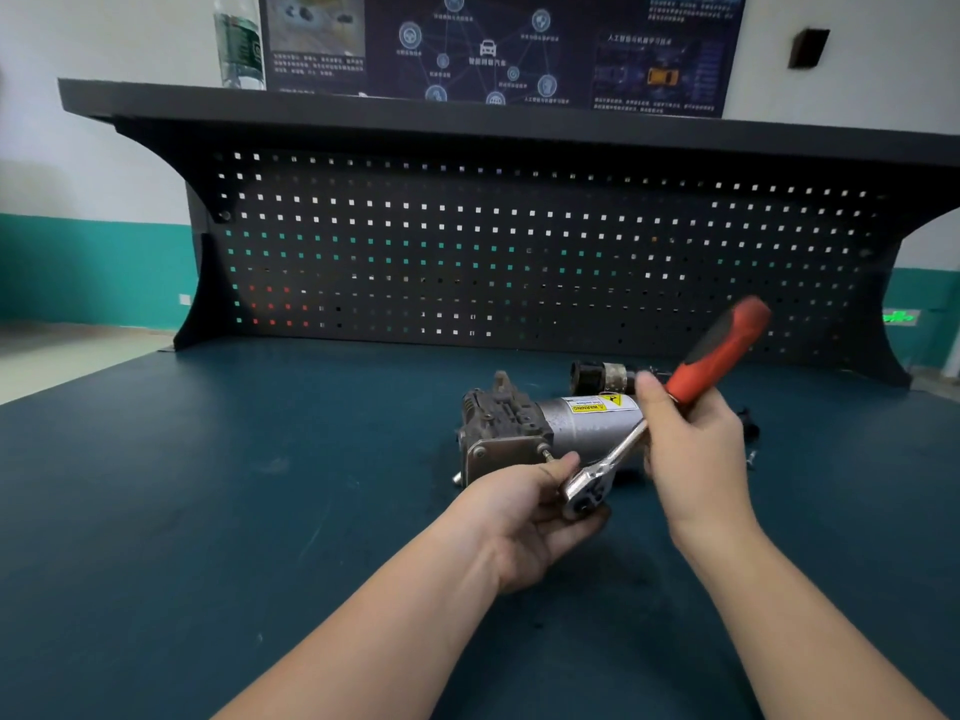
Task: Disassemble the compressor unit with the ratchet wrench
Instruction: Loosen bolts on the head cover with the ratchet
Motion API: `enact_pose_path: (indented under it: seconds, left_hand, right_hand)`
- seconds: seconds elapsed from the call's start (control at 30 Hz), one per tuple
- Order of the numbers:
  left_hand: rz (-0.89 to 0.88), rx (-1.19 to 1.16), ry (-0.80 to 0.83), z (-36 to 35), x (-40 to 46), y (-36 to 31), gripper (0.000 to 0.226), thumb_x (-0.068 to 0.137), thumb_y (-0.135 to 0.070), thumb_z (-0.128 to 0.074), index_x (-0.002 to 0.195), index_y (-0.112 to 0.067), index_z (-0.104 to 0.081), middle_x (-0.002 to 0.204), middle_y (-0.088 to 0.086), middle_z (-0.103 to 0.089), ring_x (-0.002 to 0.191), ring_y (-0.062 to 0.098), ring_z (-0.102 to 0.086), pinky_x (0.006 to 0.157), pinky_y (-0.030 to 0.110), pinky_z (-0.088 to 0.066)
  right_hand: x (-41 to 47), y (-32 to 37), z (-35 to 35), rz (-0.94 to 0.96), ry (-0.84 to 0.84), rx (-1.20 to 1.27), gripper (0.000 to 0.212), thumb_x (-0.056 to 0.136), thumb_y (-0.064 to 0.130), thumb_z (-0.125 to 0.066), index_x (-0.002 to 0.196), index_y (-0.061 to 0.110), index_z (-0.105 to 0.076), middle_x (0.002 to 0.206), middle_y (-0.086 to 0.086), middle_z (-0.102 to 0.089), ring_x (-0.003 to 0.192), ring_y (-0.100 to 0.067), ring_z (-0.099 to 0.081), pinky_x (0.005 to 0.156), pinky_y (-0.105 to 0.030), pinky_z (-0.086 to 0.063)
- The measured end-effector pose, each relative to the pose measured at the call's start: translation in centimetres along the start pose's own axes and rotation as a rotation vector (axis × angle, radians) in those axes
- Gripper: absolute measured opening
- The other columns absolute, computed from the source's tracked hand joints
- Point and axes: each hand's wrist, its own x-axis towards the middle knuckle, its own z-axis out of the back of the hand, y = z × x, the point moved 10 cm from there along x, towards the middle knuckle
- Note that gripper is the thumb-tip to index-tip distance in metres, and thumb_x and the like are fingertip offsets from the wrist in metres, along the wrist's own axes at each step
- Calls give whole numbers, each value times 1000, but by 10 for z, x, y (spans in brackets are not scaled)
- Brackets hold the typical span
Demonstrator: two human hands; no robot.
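The fingers [563,472] of the left hand [524,517] curled under and around the chrome head of the wrench [623,449], cradling it from below, while the right hand [691,439] gripped the shaft just where the red handle began, thumb up along it. The wrench ran on a diagonal, head low and near the person, handle rising up and away to the right. The compressor [540,428] lay on its side on the counter [208,511] just beyond the left fingers, its long axis running left to right: dark, grimy pump housing at the left, pale motor can with a yellow warning label at the right. A bolt [545,452] stood out of the mounting plate on the near face, just above and to the left of the wrench head, so the head would have to go a short way forward and left to meet it; the left hand was the nearer one. Whether a socket sat on the drive was hidden by the palm, and the head looked apart from the bolt, though the overlap made that hard to settle. Behind the motor lay a separate dark cylinder [602,376], partly covered by the right thumb, and some small dark bits [748,423] showed past the right hand, too blurred to name.
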Motion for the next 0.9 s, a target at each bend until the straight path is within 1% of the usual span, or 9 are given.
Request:
enact_pose_path:
  seconds: [0.1,0.17,0.23,0.43,0.53,0.67,0.73,0.8,0.9]
  left_hand:
    - [-1,18,9,-1,2,0,14,86,-10,-65,89,3,-62,72,15,-67,73,25,-63,57,35,-58]
    - [-4,26,3,-1,3,0,13,86,-11,-64,87,2,-62,69,14,-67,72,25,-64,58,33,-58]
    - [-5,21,5,-1,3,0,12,87,-11,-63,87,1,-62,73,15,-67,74,25,-63,60,33,-58]
    - [-20,-18,-27,2,-1,-3,13,83,-8,-68,88,3,-62,74,14,-64,72,27,-61,53,38,-58]
    - [-11,-23,-22,2,-1,-2,13,85,-9,-66,88,3,-61,73,14,-64,72,26,-61,56,37,-59]
    - [-16,11,14,-4,0,-1,15,87,-13,-64,90,2,-61,83,18,-66,74,28,-63,59,36,-58]
    - [-23,18,12,-3,1,-2,16,87,-14,-64,89,1,-61,82,18,-66,75,28,-64,58,35,-58]
    - [-22,34,18,-3,0,-2,17,88,-16,-64,91,0,-62,84,18,-67,76,28,-64,59,34,-58]
    - [-11,27,1,-1,-1,-1,17,84,-15,-68,87,1,-64,79,17,-66,77,29,-63,58,36,-59]
  right_hand:
    - [-20,-80,2,-713,-42,243,25,91,21,-55,69,18,-43,39,6,-33,27,-6,-24,32,-14,-19]
    - [-44,-98,-15,-957,11,442,28,91,18,-51,66,17,-38,37,3,-28,23,-6,-17,32,-8,-16]
    - [-38,-90,-16,-867,-2,479,28,93,19,-51,68,17,-39,38,5,-27,24,-5,-17,32,-10,-15]
    - [-16,21,-23,169,165,224,8,84,44,-62,77,43,-59,67,17,-54,66,-9,-50,65,-27,-40]
    - [-9,2,-12,47,31,140,11,88,41,-59,79,35,-56,64,16,-53,62,-7,-48,67,-31,-37]
    - [-29,-86,-5,-741,-64,332,27,94,23,-52,69,18,-41,36,8,-30,25,-4,-23,33,-13,-19]
    - [-43,-94,-15,-879,-33,453,30,93,19,-50,66,17,-37,35,7,-25,22,-5,-17,33,-8,-14]
    - [-29,-81,-10,-709,-57,433,27,93,20,-53,69,17,-41,35,7,-26,24,-4,-20,32,-11,-16]
    - [-5,-14,-6,-110,10,289,18,89,34,-63,73,29,-57,51,11,-46,46,-5,-43,51,-23,-37]
